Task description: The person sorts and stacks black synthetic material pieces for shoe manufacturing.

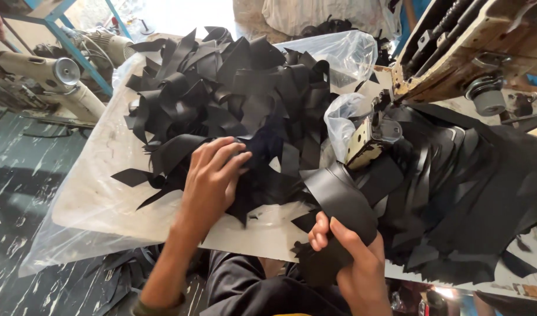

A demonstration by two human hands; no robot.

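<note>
Head view, looking down on a white bench (99,199) covered by a clear plastic sheet (64,246) that hangs over its near-left edge. The largest mass is the pile of black strips (233,88), curled and overlapping at the centre; the strips are too tangled to count. A second, flatter spread of black pieces (467,193) lies at right, beneath the sewing machine (473,47), whose body is cut off by the top and right edges. Its metal presser head (368,140) stands between the two heaps, beside a crumpled clear bag (344,117). A second machine (46,76), pale and partly out of view, sits at upper left beyond the bench.

Two hands are visible, both the person's own. The left hand (213,175) reaches forward from a bare forearm, palm down, fingers spread and curved onto the near edge of the pile; its grip presses on the strips, and whether it clasps one cannot be told. The right hand (353,263) is raised at the near edge, thumb and fingers clenched on one folded black strip (338,205), which loops upward toward the presser head. The lower end of this strip is hidden behind the hand. The person's dark trousers (251,287) show below the bench.
</note>
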